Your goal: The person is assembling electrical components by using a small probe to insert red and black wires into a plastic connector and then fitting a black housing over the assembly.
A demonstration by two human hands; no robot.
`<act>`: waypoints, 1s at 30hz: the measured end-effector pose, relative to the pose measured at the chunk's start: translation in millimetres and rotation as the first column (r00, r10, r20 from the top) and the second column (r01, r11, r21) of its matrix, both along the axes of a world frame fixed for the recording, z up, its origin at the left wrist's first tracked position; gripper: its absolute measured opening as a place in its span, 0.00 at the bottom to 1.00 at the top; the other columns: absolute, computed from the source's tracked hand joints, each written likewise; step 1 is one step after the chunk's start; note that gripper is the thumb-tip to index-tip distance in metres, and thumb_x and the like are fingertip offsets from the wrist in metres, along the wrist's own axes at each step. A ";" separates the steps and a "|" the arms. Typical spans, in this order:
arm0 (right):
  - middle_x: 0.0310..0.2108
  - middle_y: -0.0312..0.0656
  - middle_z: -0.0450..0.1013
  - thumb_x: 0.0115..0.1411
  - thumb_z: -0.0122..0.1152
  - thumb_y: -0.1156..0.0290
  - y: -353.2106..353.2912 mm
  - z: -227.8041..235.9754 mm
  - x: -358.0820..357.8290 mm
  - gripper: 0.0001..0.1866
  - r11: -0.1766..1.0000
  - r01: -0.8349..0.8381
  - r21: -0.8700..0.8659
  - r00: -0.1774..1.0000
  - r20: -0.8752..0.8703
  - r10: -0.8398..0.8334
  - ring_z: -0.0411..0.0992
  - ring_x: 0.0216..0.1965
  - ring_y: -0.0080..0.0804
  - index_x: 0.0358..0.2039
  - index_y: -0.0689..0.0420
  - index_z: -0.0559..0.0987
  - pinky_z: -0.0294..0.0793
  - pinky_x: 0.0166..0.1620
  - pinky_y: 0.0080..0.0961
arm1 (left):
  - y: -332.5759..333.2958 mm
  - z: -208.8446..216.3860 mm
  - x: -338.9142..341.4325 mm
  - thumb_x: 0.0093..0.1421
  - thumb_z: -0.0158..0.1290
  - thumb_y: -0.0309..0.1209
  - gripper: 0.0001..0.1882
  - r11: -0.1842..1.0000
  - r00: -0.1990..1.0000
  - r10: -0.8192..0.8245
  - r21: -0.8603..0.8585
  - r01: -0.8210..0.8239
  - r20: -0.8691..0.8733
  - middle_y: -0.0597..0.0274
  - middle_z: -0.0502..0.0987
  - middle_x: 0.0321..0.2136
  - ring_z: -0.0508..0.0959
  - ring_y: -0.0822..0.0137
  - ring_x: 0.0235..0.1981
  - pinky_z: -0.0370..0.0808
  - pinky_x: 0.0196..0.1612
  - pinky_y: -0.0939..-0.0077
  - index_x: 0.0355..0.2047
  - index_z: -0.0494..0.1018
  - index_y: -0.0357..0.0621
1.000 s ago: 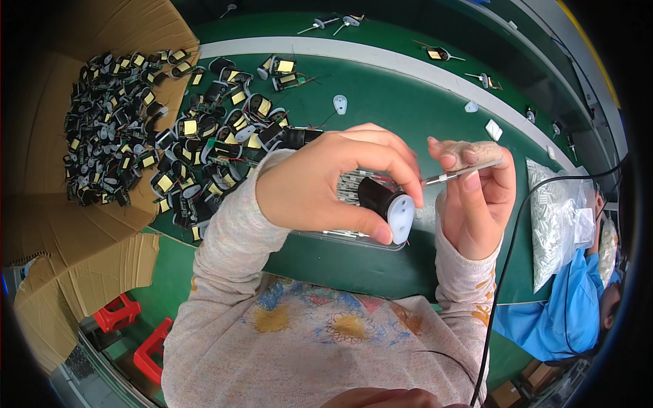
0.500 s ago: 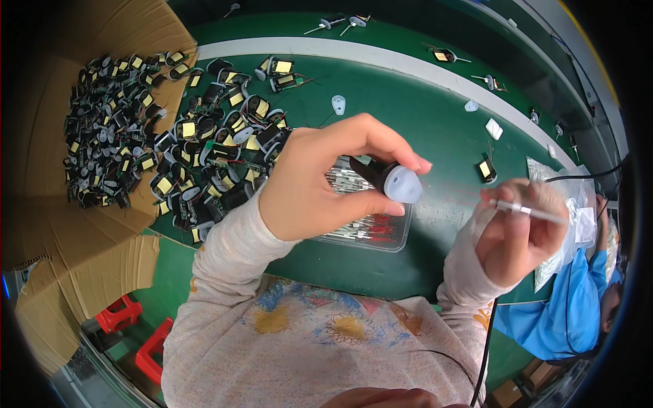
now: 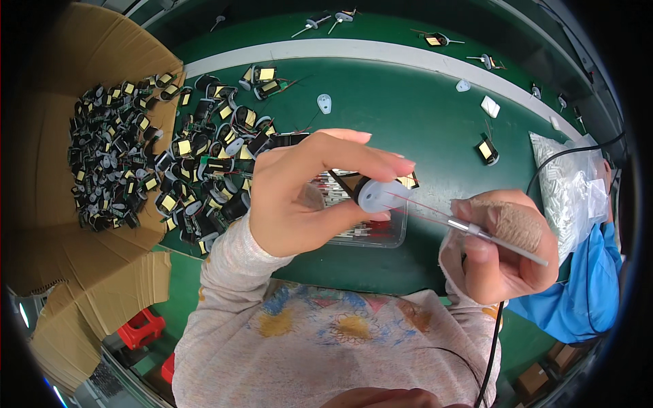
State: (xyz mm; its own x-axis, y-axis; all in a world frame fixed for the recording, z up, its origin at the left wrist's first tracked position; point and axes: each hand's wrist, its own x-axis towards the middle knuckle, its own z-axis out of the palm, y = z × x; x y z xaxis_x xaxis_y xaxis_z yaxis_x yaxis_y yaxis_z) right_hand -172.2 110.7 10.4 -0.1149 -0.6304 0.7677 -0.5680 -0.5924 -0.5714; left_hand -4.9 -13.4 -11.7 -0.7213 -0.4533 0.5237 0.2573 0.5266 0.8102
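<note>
My left hand (image 3: pixel 309 194) pinches a small black module with a pale grey plastic cap (image 3: pixel 375 196) between thumb and fingers, the cap facing right. Thin red wires (image 3: pixel 425 207) run from the cap to a slim metal probe (image 3: pixel 469 228) with a silver collar and grey stem. The probe is gripped between the thumb and fingertips of my right hand (image 3: pixel 513 248), which has a tan bandage on one finger. Under my left hand stands a clear plastic tray (image 3: pixel 398 241) of thin parts with red and white ends, partly hidden.
Left, a cardboard box (image 3: pixel 51 163) holds a heap of black modules (image 3: pixel 115 156); more modules (image 3: pixel 218 136) are piled beside it. A loose grey cap (image 3: pixel 324 103) and a module (image 3: pixel 486 151) lie on the green table. Right are a plastic bag (image 3: pixel 561 177), a black cable and a person's blue sleeve (image 3: pixel 578 292).
The capped module has moved slightly left in my left hand. My right hand, blurred before, is now steadier and a little lower, with the wires showing clearly between the hands.
</note>
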 end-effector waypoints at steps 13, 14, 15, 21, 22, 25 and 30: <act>0.20 0.53 0.73 0.46 0.62 0.78 3.5 1.9 -0.1 0.11 0.998 -0.015 -0.054 1.000 0.000 0.015 0.71 0.19 0.35 0.29 0.68 0.72 0.71 0.22 0.23 | 4.0 -1.1 -4.1 0.41 0.63 0.21 0.17 1.000 0.993 0.005 0.008 -0.004 -0.117 0.55 0.80 0.32 0.81 0.63 0.36 0.69 0.49 0.68 0.33 0.73 0.39; 0.20 0.52 0.73 0.46 0.62 0.78 4.1 3.3 0.8 0.11 0.998 0.007 -0.062 0.999 -0.036 -0.010 0.71 0.19 0.35 0.29 0.68 0.72 0.71 0.22 0.23 | 4.3 -1.4 -3.6 0.41 0.63 0.21 0.17 1.000 0.994 0.009 0.006 -0.008 -0.112 0.55 0.80 0.32 0.81 0.63 0.36 0.69 0.49 0.68 0.34 0.73 0.40; 0.20 0.52 0.73 0.46 0.62 0.78 4.5 4.4 1.2 0.11 0.998 0.018 -0.067 0.998 -0.053 -0.022 0.71 0.19 0.35 0.29 0.68 0.72 0.71 0.22 0.23 | 4.1 -1.9 -3.2 0.41 0.63 0.21 0.17 1.000 0.994 0.013 0.004 -0.013 -0.106 0.55 0.80 0.33 0.81 0.63 0.36 0.68 0.49 0.67 0.34 0.73 0.40; 0.21 0.54 0.74 0.43 0.62 0.81 8.4 9.8 6.1 0.11 0.992 0.075 -0.099 0.976 -0.199 -0.094 0.72 0.19 0.38 0.29 0.70 0.72 0.73 0.22 0.26 | 2.9 -2.7 -2.4 0.41 0.62 0.20 0.16 1.000 0.995 0.019 -0.017 -0.021 -0.094 0.55 0.80 0.33 0.80 0.62 0.38 0.68 0.49 0.67 0.33 0.73 0.40; 0.21 0.54 0.74 0.43 0.62 0.81 8.9 9.9 5.8 0.11 0.991 0.079 -0.107 0.975 -0.199 -0.099 0.73 0.19 0.38 0.29 0.69 0.72 0.73 0.22 0.26 | 3.9 -2.1 -2.3 0.41 0.62 0.20 0.16 1.000 0.995 0.019 -0.021 -0.021 -0.093 0.55 0.80 0.33 0.80 0.62 0.38 0.68 0.49 0.67 0.33 0.73 0.40; 0.22 0.54 0.74 0.42 0.62 0.81 8.4 10.2 3.1 0.12 0.992 0.078 -0.101 0.971 -0.220 -0.099 0.73 0.20 0.38 0.29 0.69 0.72 0.74 0.23 0.26 | 5.0 -1.5 -3.0 0.41 0.61 0.19 0.16 0.999 0.995 0.030 -0.011 -0.032 -0.097 0.55 0.80 0.33 0.80 0.62 0.38 0.68 0.49 0.67 0.33 0.73 0.40; 0.22 0.54 0.74 0.41 0.62 0.82 9.3 9.4 3.1 0.12 0.989 0.106 -0.107 0.970 -0.206 -0.127 0.73 0.20 0.39 0.29 0.69 0.72 0.74 0.23 0.26 | 4.6 -1.0 -3.8 0.41 0.61 0.19 0.16 0.999 0.996 0.026 -0.024 -0.028 -0.089 0.54 0.80 0.33 0.80 0.61 0.38 0.68 0.50 0.67 0.33 0.73 0.39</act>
